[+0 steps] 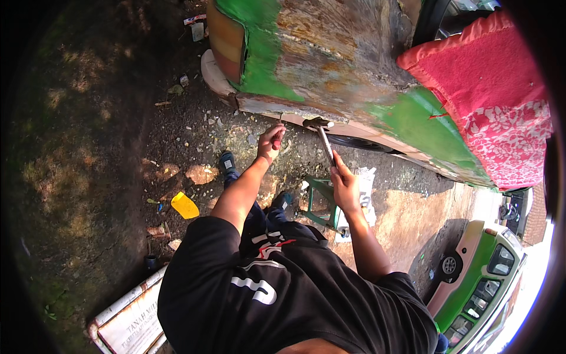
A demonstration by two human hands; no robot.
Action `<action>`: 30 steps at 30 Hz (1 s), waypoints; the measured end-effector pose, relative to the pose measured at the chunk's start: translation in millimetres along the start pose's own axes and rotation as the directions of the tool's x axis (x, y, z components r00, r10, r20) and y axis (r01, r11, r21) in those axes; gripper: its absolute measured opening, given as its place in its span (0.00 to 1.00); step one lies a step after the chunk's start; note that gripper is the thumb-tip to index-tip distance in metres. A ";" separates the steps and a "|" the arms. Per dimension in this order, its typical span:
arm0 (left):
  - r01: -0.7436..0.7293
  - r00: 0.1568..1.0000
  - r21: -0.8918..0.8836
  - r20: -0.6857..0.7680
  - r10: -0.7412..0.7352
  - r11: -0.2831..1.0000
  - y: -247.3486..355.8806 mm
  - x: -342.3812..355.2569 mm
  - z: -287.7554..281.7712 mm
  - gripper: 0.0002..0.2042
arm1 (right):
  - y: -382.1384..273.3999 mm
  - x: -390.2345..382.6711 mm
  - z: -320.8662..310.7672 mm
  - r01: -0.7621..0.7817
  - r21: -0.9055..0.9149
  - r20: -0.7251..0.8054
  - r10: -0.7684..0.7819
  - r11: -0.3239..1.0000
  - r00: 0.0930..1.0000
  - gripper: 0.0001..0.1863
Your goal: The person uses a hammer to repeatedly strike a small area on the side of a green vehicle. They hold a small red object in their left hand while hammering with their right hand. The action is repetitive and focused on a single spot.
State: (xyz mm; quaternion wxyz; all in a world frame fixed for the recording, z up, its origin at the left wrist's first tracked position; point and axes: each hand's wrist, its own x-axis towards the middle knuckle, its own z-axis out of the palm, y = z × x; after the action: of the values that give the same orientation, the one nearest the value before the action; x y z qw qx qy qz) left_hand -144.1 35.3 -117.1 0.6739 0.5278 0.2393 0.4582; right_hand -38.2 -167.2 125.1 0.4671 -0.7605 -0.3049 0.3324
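Note:
My left hand [271, 141] is closed around a red-handled screwdriver [276, 143]. Its thin shaft points up at the lower edge of a worn green vehicle body [330, 65], though the tip is too small to make out. In my right hand [346, 187] is a hammer [325, 141], gripped by its metal handle. The hammer's head is beside the pale lower trim [354, 131] of the vehicle, to the right of the screwdriver; I cannot tell whether it touches. Paint is stripped from much of the panel, leaving brown and grey metal.
A green stool [321, 203] stands below my right hand, with white paper or plastic [367, 189] beside it. A yellow piece [184, 205] lies on the littered ground. Red cloth [477, 88] drapes over the vehicle. At lower right is a green-and-white van [477, 283]; at lower left, a framed sign [132, 318].

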 end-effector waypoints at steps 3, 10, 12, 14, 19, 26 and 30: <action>-0.037 0.999 0.168 0.038 0.031 0.985 -0.5 -11.2 -8.1 0.13 | 9.2 -1.1 -6.4 -0.034 0.009 0.016 0.034 0.999 0.999 0.24; 0.018 0.998 0.380 0.053 -0.041 0.925 30.1 9.6 -2.8 0.12 | 12.4 -0.5 -19.0 -0.051 -0.022 0.037 0.052 0.998 0.998 0.25; -0.024 1.000 0.443 0.019 0.018 0.896 37.1 15.8 -1.8 0.08 | 5.7 -2.4 -19.8 -0.061 -0.014 0.046 0.062 0.998 0.997 0.25; 0.042 0.999 0.328 0.014 -0.049 0.944 36.6 23.3 -3.4 0.07 | -2.4 -3.6 -21.8 -0.079 -0.010 0.060 0.080 0.997 0.995 0.25; -0.021 1.000 0.436 -0.005 0.026 0.899 52.5 26.3 -3.6 0.08 | -5.6 -5.2 -26.2 -0.071 0.018 0.050 0.070 0.997 0.996 0.24; -0.038 0.999 0.322 0.035 0.029 0.946 53.8 30.5 -13.2 0.07 | 10.3 -6.5 -24.2 -0.091 0.084 0.050 0.087 0.992 0.995 0.23; -0.039 0.994 0.275 0.109 0.009 0.961 48.9 32.0 -10.6 0.07 | 11.4 -8.9 -22.9 -0.088 0.074 0.043 0.085 0.993 0.995 0.23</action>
State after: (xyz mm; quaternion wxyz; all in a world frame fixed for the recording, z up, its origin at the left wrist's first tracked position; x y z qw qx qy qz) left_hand -155.6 69.4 -69.9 0.5999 0.6432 0.2583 0.3997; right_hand -23.6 -190.0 124.5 0.4748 -0.7478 -0.2682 0.3787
